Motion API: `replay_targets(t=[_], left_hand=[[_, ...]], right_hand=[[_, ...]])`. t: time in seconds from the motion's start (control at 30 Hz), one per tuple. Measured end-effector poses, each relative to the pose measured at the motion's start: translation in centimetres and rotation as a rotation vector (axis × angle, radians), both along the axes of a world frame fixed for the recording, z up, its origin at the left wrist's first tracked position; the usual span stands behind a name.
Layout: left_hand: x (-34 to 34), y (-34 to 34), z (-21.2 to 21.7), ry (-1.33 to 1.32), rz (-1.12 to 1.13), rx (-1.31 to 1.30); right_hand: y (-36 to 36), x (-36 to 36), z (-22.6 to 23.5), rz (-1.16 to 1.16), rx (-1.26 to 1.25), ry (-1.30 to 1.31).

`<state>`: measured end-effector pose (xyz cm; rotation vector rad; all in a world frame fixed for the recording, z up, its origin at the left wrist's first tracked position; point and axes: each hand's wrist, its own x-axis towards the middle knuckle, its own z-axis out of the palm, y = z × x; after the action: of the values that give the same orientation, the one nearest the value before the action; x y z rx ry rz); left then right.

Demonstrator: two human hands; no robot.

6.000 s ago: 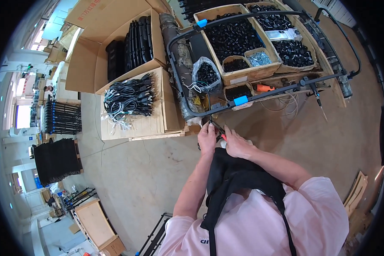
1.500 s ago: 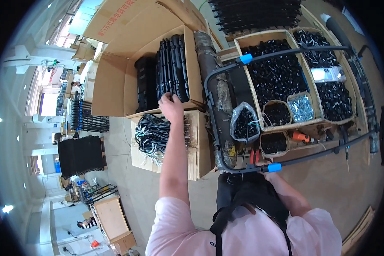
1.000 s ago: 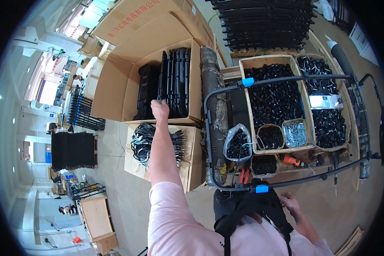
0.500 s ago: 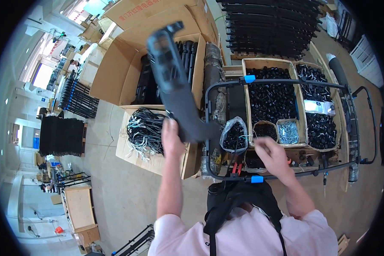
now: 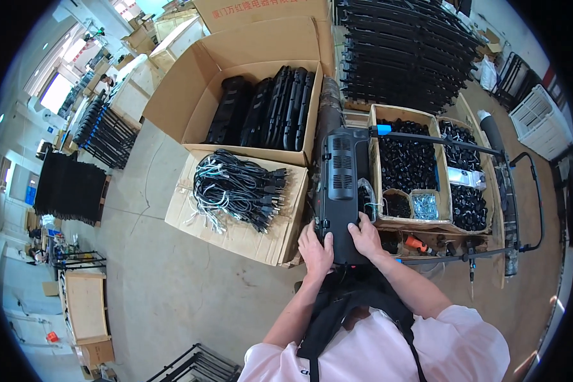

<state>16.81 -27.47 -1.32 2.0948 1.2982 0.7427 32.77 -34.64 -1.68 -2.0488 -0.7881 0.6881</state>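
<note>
A long black plastic cover with a slotted vent panel [image 5: 340, 191] lies lengthwise in front of me, over the left end of a black tubular frame [image 5: 420, 137]. My left hand [image 5: 316, 251] grips its near left edge, thumb on top. On the opposite edge, my right hand [image 5: 365, 238] grips it close to the near end. The cover hides the frame's left side and most of a clear bag of black parts [image 5: 365, 197]. Left of my hands, bundled black cables [image 5: 235, 188] with plugs and pale wire ends rest on a cardboard box [image 5: 188, 207].
An open carton [image 5: 165, 121] holding several similar black covers [image 5: 290, 108] stands at the far left. Wooden bins of small black parts [image 5: 407, 156] and screws [image 5: 424, 206] sit to the right. An orange-handled tool [image 5: 417, 242] lies below them. Black frames [image 5: 414, 54] are stacked behind.
The black cover has swung down from the air onto the frame. My left hand has moved right with it, and my right hand has come left to grip its other edge.
</note>
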Motion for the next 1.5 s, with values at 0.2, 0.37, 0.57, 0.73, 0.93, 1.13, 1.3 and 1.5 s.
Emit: replay_targets(t=[0.2,0.37,0.57,0.73,0.93,1.13,1.3,1.5], left_hand=[[-0.6,0.2,-2.5,-0.01,-0.093,-0.192],[-0.3,0.7,-2.4,-0.113,-0.136,-0.165],[0.0,0.8,-2.7,-0.189,-0.151,-0.233],[0.2,0.1,-0.5,-0.164,-0.022,-0.013],[9.0,-4.3,6.5,-0.179,-0.455,-0.038],[19.6,-7.6,-3.6,0.518,-1.133,-0.131],[22.0,-6.4,-11.7,0.846,-1.457,-0.092],[24.1,-7.3,-11.0,1.03,-1.672,0.038]], right_hand=[[0.7,0.1,1.1,0.046,-0.108,0.036],[0.6,0.3,-0.3,0.012,-0.028,0.022],[0.2,1.1,0.0,0.068,-0.066,0.056],[-5.0,6.9,4.0,0.117,0.007,0.087],[-20.3,14.0,9.6,0.064,-0.02,0.488],[-31.2,13.1,8.2,0.028,-0.075,0.781],[-34.7,11.6,3.4,-0.125,-0.146,0.777],[-36.7,10.9,-4.6,-0.418,-0.074,0.882]])
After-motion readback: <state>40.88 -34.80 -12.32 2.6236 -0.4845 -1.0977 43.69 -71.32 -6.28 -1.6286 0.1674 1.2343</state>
